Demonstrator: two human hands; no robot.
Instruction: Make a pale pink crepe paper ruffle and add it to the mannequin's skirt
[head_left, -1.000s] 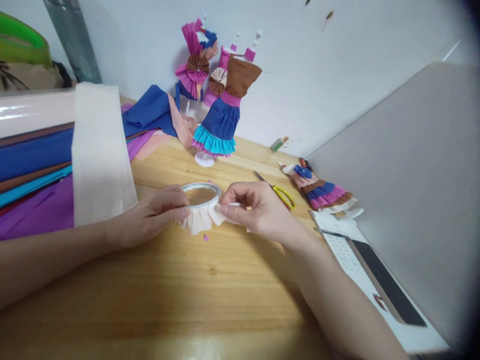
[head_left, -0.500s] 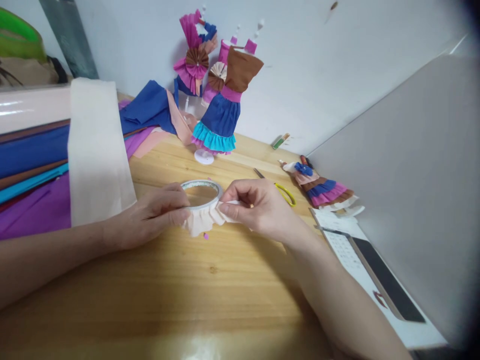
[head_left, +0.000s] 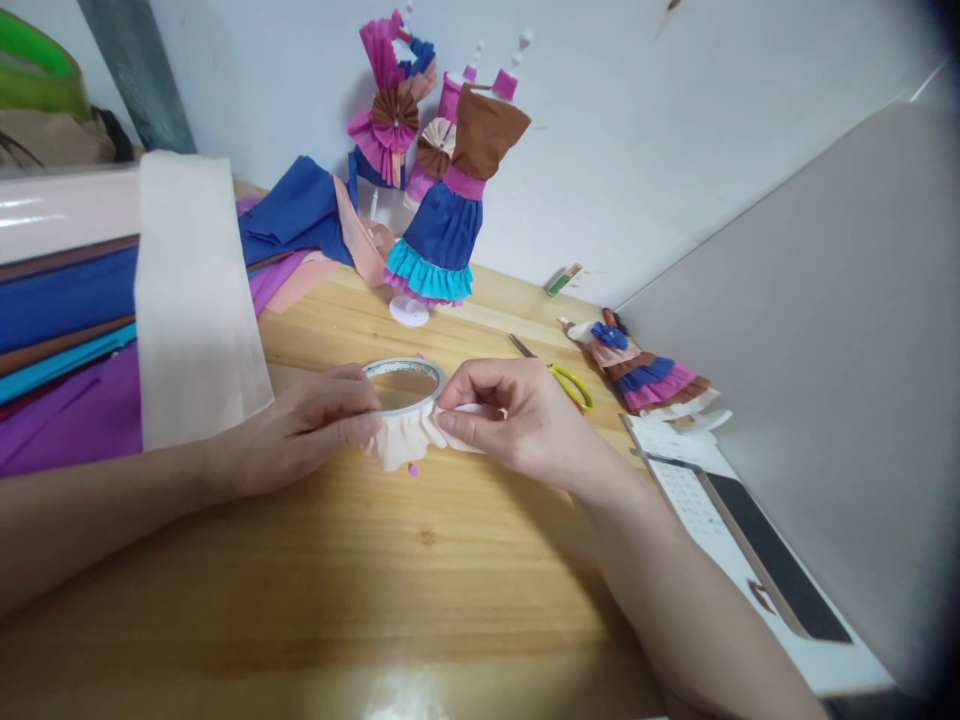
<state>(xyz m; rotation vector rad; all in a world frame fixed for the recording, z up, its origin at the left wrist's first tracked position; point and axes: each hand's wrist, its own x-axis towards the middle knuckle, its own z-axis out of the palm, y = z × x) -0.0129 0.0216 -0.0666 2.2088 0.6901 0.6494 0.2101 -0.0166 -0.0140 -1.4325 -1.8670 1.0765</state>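
A roll of tape [head_left: 439,381], a thin ring with printing inside, is held over the wooden table. My left hand [head_left: 319,425] pinches the ring's left side between thumb and fingers. Along its near edge hangs a cream crepe paper strip [head_left: 401,440], gathered into ruffles. At the ring's right side my right hand [head_left: 506,410] pinches the strip between thumb and forefinger. The strip's loose end passes behind that hand's fingers. Yellow-handled scissors [head_left: 571,386] lie just beyond the right hand, partly hidden by it.
Paper-dressed mannequins [head_left: 446,230] stand at the back by the wall. Rolls of coloured crepe paper [head_left: 67,290] and a draped cream sheet [head_left: 199,300] lie on the left. Another small paper dress [head_left: 645,370] lies at right, above a desk calendar [head_left: 690,510].
The right fingers have shifted slightly along the strip at the ring's edge, and its loose end hangs a little differently. The left hand and the ring stay nearly still.
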